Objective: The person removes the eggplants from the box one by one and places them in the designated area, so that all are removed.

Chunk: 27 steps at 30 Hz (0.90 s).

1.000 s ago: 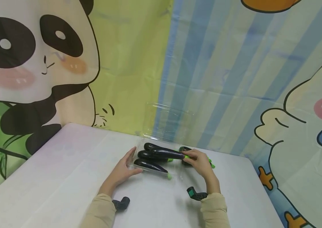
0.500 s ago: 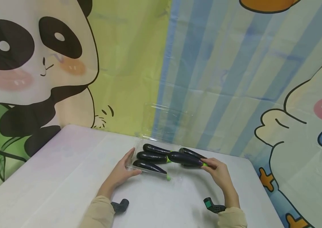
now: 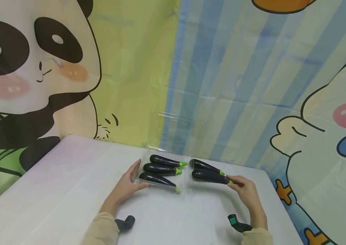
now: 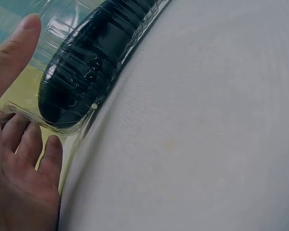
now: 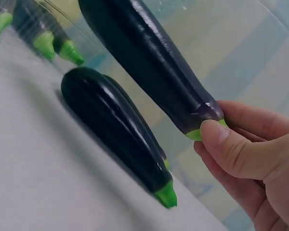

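Observation:
In the head view, a clear plastic clamshell box (image 3: 185, 190) sits on the table with its see-through lid (image 3: 173, 131) raised at the back. Three dark purple eggplants (image 3: 162, 169) lie side by side in it, green ends to the right. My left hand (image 3: 125, 185) rests against the box's left end, thumb (image 4: 17, 55) straight along the front, fingers at the end wall. With thumb and fingertips, my right hand (image 3: 246, 190) pinches an eggplant (image 5: 151, 62) by its green stem end. The right wrist view shows it raised over another eggplant (image 5: 115, 130) lying on the table, with one more mostly hidden behind that.
The white table (image 3: 173, 221) ends at the back against a printed curtain (image 3: 228, 85) with a panda on the left. A dark wrist device (image 3: 125, 223) is on the left wrist and another (image 3: 238, 224) on the right.
My right hand has carried its eggplant out of the box, rightward and down, to beside the other eggplants on the right. The left hand stays at the box's left end.

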Each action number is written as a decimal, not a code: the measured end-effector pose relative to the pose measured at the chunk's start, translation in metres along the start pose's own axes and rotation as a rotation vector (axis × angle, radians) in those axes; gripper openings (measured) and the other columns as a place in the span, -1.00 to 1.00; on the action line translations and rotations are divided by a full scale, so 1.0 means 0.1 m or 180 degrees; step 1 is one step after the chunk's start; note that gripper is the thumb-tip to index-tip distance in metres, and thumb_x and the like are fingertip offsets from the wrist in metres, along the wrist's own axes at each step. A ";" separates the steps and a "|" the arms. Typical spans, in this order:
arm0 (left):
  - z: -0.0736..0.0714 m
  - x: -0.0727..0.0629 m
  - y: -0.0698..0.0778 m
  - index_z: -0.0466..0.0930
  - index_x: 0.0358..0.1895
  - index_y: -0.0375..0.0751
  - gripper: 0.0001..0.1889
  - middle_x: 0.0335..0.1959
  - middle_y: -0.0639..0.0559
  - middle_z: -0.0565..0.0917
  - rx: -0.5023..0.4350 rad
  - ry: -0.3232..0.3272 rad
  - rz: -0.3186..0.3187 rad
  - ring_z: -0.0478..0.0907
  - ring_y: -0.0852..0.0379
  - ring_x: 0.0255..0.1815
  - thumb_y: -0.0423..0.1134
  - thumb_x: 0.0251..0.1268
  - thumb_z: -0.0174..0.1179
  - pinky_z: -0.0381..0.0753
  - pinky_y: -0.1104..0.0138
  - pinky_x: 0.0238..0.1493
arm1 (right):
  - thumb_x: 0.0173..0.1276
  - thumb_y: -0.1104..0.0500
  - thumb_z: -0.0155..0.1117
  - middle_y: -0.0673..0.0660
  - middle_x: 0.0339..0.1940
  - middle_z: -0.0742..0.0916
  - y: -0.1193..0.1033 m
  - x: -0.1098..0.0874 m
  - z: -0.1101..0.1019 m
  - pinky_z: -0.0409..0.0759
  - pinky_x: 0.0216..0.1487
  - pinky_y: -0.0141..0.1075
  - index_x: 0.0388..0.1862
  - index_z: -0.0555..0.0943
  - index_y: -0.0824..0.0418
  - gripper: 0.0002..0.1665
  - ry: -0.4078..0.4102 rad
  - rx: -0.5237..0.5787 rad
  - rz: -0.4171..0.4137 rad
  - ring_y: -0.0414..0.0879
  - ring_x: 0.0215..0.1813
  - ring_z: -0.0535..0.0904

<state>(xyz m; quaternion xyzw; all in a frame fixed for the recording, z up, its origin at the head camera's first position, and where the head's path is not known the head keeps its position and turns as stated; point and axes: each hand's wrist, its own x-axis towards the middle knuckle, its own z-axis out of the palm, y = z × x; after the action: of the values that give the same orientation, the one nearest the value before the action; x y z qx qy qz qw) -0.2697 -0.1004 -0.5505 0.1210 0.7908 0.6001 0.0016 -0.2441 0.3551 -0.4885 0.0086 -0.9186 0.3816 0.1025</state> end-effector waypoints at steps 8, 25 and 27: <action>-0.01 -0.02 -0.01 -0.07 0.51 0.15 0.13 0.55 0.13 0.00 -0.0012 -0.0040 0.0020 -0.03 0.05 0.55 0.07 -0.14 0.48 -0.04 0.21 0.51 | 0.17 0.13 0.39 0.22 0.11 0.68 0.27 -0.07 0.00 0.70 -0.05 -0.32 0.04 0.68 0.11 -0.59 -0.0090 0.0037 0.0541 0.15 0.18 0.56; -0.03 0.00 -0.02 -0.06 0.51 0.16 0.11 0.55 0.10 0.01 0.0050 -0.0022 0.0070 -0.03 0.01 0.55 0.05 -0.12 0.48 -0.02 0.14 0.52 | 0.11 0.19 0.44 0.24 0.03 0.71 0.51 0.03 0.25 0.48 0.25 0.10 -0.04 0.71 0.15 -0.63 0.0074 0.0081 0.0655 0.23 0.21 0.53; -0.03 0.01 -0.02 -0.07 0.51 0.16 0.11 0.55 0.11 0.01 0.0054 -0.0024 0.0074 -0.03 0.01 0.55 0.06 -0.12 0.47 -0.02 0.13 0.52 | 0.12 0.20 0.44 0.24 0.01 0.72 0.52 0.03 0.27 0.50 0.24 0.09 -0.05 0.72 0.16 -0.64 0.0115 0.0069 0.0593 0.22 0.19 0.55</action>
<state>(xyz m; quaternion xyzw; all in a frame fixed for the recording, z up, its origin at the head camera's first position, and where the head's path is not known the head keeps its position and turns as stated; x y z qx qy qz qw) -0.2711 -0.1031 -0.5511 0.1325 0.7943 0.5929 -0.0034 -0.2573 0.3732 -0.5427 -0.0826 -0.9093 0.3994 0.0830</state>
